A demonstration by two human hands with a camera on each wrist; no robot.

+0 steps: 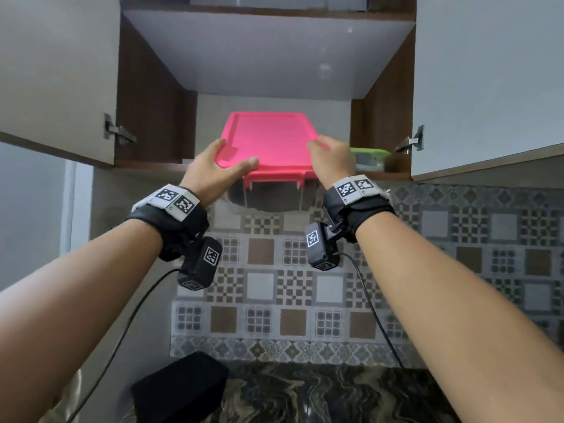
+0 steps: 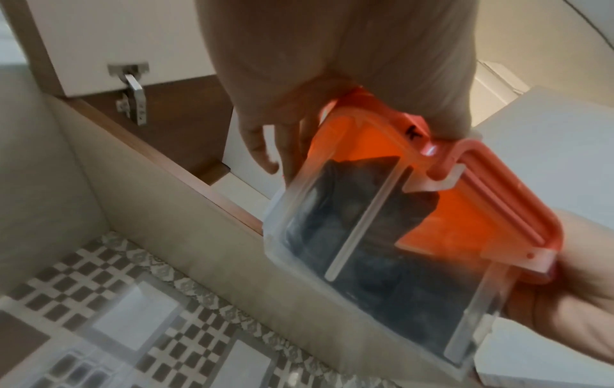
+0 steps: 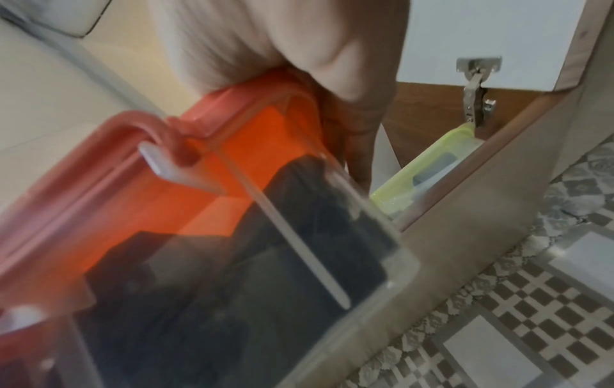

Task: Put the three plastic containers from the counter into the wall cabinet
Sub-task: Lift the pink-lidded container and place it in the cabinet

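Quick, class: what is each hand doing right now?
Left hand: grips the left side of the pink-lidded container.
Right hand: grips the same container's right side.

Two containers: pink-lidded [image 1: 268, 138], green-lidded [image 1: 370, 154]. Two hands.

Both forearms bare, no sleeves. Each wrist wears a black fabric strap w/ a white band [image 1: 175, 201] of square black-and-white coded markers on the back of the wrist, just behind the left hand [image 1: 213, 172]; same kind of band [image 1: 355, 187] behind the right hand [image 1: 332, 160]. Under each wrist hangs a small black camera box, left [image 1: 201, 264], right [image 1: 320, 245], each w/ a coded marker on its face. Thin black cable [image 1: 122, 331] trails from the left box, another [image 1: 372, 315] from the right.
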